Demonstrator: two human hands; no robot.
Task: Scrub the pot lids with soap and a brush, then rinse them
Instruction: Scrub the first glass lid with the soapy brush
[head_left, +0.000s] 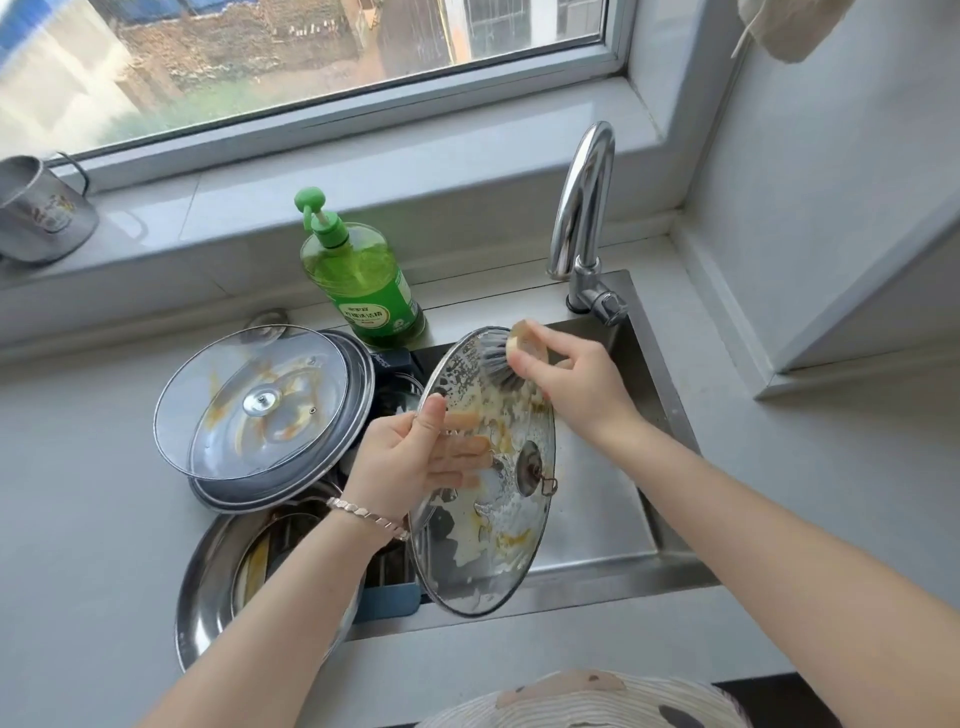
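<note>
A person's left hand (410, 457) pinches the rim of a round glass pot lid with a metal edge (488, 540), thumb on the near face and fingers showing through the glass. The lid is held tilted on edge over the stainless steel sink (597, 509) at centre frame. The right hand (571, 384) is curled round a wooden-headed scrubbing brush with grey bristles (501, 364), pressed to the lid's upper part. Suds fleck the glass, but yellow-orange residue shows across its lower half, so the scrubbing looks only partly done. At centre left, a second glass lid smeared with orange streaks (254, 400) rests on a stack of metal cookware beside the sink and appears unwashed. A green pump bottle of dish soap (363, 280) stands behind on the surface (78, 467). No water is seen running from the chrome tap (582, 208); all the rinsing appears to lie ahead.
</note>
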